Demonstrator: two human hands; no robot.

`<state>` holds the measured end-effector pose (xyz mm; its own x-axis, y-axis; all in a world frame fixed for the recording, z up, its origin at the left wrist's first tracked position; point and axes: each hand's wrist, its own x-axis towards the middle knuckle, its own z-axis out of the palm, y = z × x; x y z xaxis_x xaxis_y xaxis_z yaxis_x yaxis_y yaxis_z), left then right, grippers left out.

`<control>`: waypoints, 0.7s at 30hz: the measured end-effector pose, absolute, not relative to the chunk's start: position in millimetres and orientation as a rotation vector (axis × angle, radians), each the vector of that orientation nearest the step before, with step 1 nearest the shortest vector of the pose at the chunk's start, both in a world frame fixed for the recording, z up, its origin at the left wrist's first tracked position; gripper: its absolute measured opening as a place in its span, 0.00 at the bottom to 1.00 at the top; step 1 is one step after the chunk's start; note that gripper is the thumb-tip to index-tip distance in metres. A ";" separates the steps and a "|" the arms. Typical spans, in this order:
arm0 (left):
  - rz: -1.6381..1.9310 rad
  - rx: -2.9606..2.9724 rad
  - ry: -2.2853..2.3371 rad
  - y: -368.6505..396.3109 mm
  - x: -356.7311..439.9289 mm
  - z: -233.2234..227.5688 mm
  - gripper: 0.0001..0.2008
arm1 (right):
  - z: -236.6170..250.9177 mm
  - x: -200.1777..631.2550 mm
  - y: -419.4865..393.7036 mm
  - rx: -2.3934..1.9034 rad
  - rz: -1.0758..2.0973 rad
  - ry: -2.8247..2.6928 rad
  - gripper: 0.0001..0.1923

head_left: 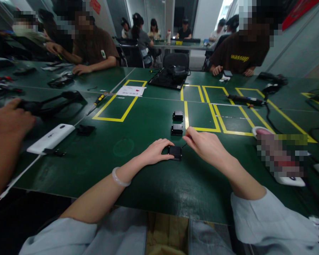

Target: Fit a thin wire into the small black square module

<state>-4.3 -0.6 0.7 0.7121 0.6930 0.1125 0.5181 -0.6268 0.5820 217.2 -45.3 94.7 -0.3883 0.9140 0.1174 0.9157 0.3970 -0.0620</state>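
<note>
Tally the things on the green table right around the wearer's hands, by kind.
Small black boxes: 3 — one under the left hand and right hand at, two beyond it.
White device: 1.
Screwdriver: 1.
Total: 5.

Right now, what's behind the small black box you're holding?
Behind the small black box sit two more black boxes in a row on the green table. Its underside is hidden.

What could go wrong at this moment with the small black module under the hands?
The left hand only steadies the small black square module on the smooth green table, so it might skid. The right hand pinches something thin at its corner, which may slip. Two more black modules lie just beyond and could get knocked.
</note>
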 end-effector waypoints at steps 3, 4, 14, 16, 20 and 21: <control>0.458 2.394 0.918 -0.7 -4.1 0.6 0.19 | 95.0 218.0 -45.2 -1.607 0.044 -2.529 0.11; 0.463 2.395 0.917 -0.8 -3.9 0.7 0.19 | 95.5 218.4 -45.5 -1.588 0.067 -2.524 0.10; 0.462 2.399 0.917 -1.0 -4.3 1.4 0.18 | 100.9 217.1 -49.7 -1.514 0.127 -2.514 0.08; 0.461 2.397 0.918 -0.9 -4.5 1.1 0.18 | 99.5 216.4 -48.7 -1.558 0.082 -2.517 0.12; 0.462 2.392 0.920 -0.9 -4.7 1.5 0.19 | 96.2 215.8 -45.7 -1.656 0.003 -2.528 0.15; 0.462 2.394 0.918 -1.0 -4.6 1.7 0.19 | 95.9 215.7 -45.3 -1.655 0.011 -2.522 0.14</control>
<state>-4.6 -1.0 1.7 0.7103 0.6930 0.1231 0.5115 -0.6284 0.5861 215.7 -45.3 95.9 -0.3924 0.9143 0.1002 0.9134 0.4002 -0.0743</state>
